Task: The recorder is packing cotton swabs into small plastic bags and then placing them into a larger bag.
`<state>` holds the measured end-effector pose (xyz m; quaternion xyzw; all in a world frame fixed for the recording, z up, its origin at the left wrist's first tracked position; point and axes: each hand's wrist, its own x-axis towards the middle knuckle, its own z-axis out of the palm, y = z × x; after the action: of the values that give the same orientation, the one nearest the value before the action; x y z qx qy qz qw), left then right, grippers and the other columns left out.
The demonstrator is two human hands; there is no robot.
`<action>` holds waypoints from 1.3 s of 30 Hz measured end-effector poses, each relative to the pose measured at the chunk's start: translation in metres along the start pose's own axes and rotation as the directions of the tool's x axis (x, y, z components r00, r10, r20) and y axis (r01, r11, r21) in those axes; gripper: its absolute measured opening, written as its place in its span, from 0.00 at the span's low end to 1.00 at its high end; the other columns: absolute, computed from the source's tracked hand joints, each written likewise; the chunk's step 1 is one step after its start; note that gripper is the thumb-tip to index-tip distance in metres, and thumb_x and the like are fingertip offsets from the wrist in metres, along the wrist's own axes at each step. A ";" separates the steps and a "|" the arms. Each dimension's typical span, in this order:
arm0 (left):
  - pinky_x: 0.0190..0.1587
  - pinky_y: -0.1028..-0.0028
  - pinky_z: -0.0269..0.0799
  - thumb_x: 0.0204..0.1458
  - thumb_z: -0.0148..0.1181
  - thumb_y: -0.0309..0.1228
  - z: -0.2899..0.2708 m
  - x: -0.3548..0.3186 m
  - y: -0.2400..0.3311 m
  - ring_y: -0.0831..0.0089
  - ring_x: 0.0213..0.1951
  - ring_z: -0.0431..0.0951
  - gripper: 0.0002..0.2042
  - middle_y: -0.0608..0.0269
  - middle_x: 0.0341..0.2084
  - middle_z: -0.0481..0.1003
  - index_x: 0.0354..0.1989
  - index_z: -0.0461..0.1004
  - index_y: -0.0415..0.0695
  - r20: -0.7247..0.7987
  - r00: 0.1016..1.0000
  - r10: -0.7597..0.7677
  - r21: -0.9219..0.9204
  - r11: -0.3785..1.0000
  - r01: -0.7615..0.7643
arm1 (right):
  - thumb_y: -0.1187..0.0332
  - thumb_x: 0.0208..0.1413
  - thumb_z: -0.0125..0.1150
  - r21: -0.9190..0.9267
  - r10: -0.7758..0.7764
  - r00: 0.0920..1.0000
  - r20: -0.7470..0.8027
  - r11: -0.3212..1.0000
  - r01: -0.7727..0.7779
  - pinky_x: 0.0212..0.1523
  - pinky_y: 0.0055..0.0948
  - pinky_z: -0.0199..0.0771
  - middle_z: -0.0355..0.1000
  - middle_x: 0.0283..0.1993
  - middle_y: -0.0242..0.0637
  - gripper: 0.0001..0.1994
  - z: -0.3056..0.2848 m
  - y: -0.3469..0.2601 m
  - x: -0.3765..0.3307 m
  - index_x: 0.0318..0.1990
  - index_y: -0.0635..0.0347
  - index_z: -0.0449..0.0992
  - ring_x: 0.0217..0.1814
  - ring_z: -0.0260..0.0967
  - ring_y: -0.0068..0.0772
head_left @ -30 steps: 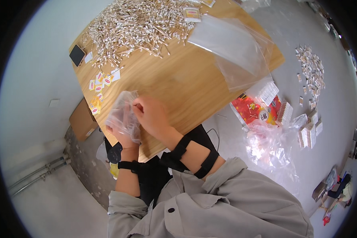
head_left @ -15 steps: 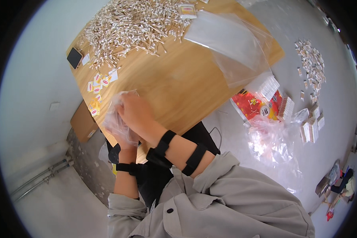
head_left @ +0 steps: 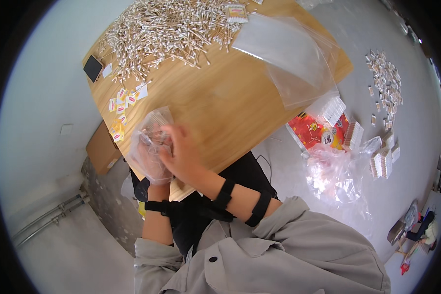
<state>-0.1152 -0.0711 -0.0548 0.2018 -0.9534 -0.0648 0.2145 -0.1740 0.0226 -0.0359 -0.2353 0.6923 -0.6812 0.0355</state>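
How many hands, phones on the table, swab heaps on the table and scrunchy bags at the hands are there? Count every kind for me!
Bare hands, left hand and right hand: 2
Dark-screened rectangular phone: 1
Heap of white-tipped wooden cotton swabs: 1
Crumpled see-through plastic bag: 1
Total: 5

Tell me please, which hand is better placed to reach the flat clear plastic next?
Probably the right hand: it lies nearer the flat clear plastic, while the left hand is farther away and supports the crumpled clear bag.
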 end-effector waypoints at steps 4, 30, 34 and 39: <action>0.52 0.58 0.59 0.50 0.54 0.40 -0.009 0.002 0.006 0.55 0.53 0.66 0.25 0.51 0.54 0.66 0.60 0.65 0.55 0.112 0.993 0.030 0.202 0.978 -0.052 | 0.73 0.47 0.60 -0.088 0.228 0.969 0.093 0.971 -0.220 0.40 0.33 0.71 0.70 0.37 0.42 0.21 -0.005 0.022 -0.017 0.50 0.59 0.65 0.39 0.70 0.40; 0.43 0.61 0.66 0.48 0.60 0.34 -0.029 0.028 0.012 0.57 0.45 0.71 0.20 0.55 0.43 0.72 0.51 0.73 0.45 0.012 0.999 0.048 0.075 0.996 -0.049 | 0.66 0.55 0.57 -0.181 0.274 0.839 0.470 0.960 -0.212 0.37 0.25 0.70 0.72 0.33 0.30 0.10 -0.118 0.037 0.126 0.42 0.62 0.74 0.34 0.68 0.22; 0.45 0.58 0.66 0.48 0.62 0.32 -0.031 0.032 0.013 0.52 0.46 0.71 0.19 0.50 0.46 0.71 0.49 0.74 0.41 0.005 1.000 -0.022 -0.085 0.996 0.022 | 0.73 0.49 0.57 -0.187 0.135 0.991 0.000 0.973 -0.133 0.39 0.29 0.71 0.74 0.30 0.38 0.07 -0.164 0.086 0.255 0.37 0.60 0.76 0.35 0.72 0.32; 0.48 0.55 0.64 0.46 0.57 0.28 -0.020 0.022 -0.001 0.47 0.48 0.68 0.25 0.45 0.52 0.67 0.56 0.68 0.40 0.143 0.986 -0.085 -0.063 0.994 0.095 | 0.71 0.40 0.64 -0.811 -0.159 0.987 0.029 0.574 0.117 0.47 0.38 0.68 0.68 0.43 0.48 0.20 -0.209 0.131 0.376 0.45 0.60 0.72 0.45 0.67 0.48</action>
<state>-0.1247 -0.0820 -0.0286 0.2321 -0.9533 -0.1215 0.1505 -0.6213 0.0701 -0.0451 -0.2628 0.9064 -0.2974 -0.1448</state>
